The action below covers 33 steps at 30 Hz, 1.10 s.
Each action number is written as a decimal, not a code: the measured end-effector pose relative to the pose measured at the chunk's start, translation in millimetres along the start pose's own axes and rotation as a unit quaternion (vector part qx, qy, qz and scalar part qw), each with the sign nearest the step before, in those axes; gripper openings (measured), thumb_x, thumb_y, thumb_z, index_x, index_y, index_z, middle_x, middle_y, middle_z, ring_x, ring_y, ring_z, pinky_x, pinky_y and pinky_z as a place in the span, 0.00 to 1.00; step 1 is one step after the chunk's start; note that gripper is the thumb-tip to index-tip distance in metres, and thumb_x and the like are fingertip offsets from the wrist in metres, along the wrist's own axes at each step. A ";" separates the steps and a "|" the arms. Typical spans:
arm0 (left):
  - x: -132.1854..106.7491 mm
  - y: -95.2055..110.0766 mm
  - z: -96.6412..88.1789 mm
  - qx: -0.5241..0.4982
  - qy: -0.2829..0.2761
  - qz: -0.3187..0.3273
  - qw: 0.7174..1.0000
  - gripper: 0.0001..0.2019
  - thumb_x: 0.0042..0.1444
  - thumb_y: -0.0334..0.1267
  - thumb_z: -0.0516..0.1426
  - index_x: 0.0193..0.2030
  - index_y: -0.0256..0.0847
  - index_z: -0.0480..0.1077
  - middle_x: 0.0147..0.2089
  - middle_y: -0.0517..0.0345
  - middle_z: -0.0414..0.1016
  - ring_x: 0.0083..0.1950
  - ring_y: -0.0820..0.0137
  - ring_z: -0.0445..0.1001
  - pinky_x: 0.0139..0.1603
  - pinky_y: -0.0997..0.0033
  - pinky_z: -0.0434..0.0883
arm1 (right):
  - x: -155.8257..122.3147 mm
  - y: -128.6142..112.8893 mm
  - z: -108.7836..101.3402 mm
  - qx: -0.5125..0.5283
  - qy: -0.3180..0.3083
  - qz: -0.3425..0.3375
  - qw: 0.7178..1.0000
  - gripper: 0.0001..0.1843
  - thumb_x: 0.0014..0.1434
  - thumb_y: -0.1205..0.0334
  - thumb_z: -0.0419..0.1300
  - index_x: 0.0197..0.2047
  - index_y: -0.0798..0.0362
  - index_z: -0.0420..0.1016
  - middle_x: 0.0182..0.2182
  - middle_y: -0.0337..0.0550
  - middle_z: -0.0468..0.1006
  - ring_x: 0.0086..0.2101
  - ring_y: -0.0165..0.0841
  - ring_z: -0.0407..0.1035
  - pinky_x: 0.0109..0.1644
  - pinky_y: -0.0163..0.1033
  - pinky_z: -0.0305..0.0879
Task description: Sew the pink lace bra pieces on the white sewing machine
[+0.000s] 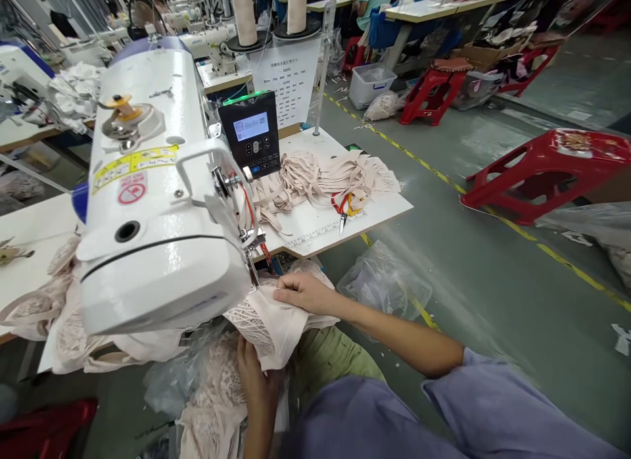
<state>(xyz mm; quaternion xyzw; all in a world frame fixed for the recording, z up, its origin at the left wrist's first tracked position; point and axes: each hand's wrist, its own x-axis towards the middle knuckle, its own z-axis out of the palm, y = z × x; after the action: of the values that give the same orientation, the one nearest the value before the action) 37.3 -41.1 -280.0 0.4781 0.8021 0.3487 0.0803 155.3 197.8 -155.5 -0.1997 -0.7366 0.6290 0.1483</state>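
A pale pink lace bra (279,321) lies under the needle area of a white sewing machine (162,183). My right hand (305,293) pinches its smooth upper part, thumb and fingers together, just right of the needle bar. Lower down, my left hand (256,373) grips the bra's lower edge from beneath; its fingertips are partly hidden by the cloth. More lace bras (211,400) hang beside my left forearm, and others (73,321) lie to the left of the machine head.
Pale straps (315,176) are heaped on the white table (315,239), near red-handled scissors (342,216). A control panel (251,133) stands behind the machine. Plastic bags (384,281) and a red stool (547,173) are on the floor to the right.
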 end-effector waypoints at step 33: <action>-86.6 -13.4 -113.1 0.194 -0.117 -0.316 0.921 0.21 0.66 0.49 0.42 0.24 0.43 0.58 0.24 0.57 0.63 0.27 0.68 0.62 0.29 0.68 0.51 | -29.5 25.7 116.6 -0.249 -0.162 -0.155 0.942 0.36 0.54 0.39 0.65 0.56 0.56 0.70 0.54 0.56 0.72 0.53 0.46 0.67 0.57 0.48 0.65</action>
<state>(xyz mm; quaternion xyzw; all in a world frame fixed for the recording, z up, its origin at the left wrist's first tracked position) 21.4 -170.9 -222.1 0.2433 0.9484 0.0845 0.1848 129.2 85.8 -199.1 -0.0093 -0.9055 0.4187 0.0680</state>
